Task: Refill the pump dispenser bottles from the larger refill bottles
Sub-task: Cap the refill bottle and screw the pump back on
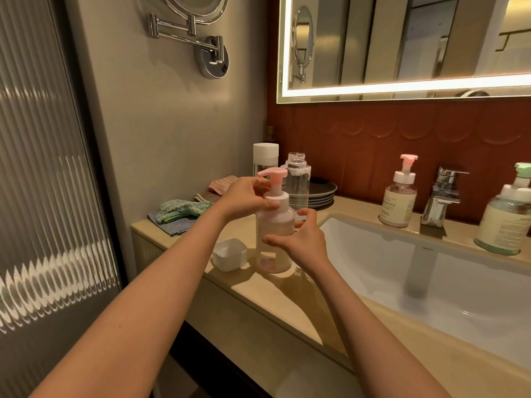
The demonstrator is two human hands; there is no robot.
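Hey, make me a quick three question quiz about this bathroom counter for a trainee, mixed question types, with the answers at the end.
1. Which part of the near dispenser bottle does the left hand grip? A) its base B) its pump C) its label
2. True or false: the clear refill bottle behind it stands uncapped.
3. Fill in: the loose white cap lies on the counter to the bottle's ___.
Key: 1 B; 2 true; 3 left.

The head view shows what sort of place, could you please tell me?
Probably a bathroom vanity: a white sink with a chrome faucet, a lit wall mirror above, and a pump dispenser bottle beside the faucet.
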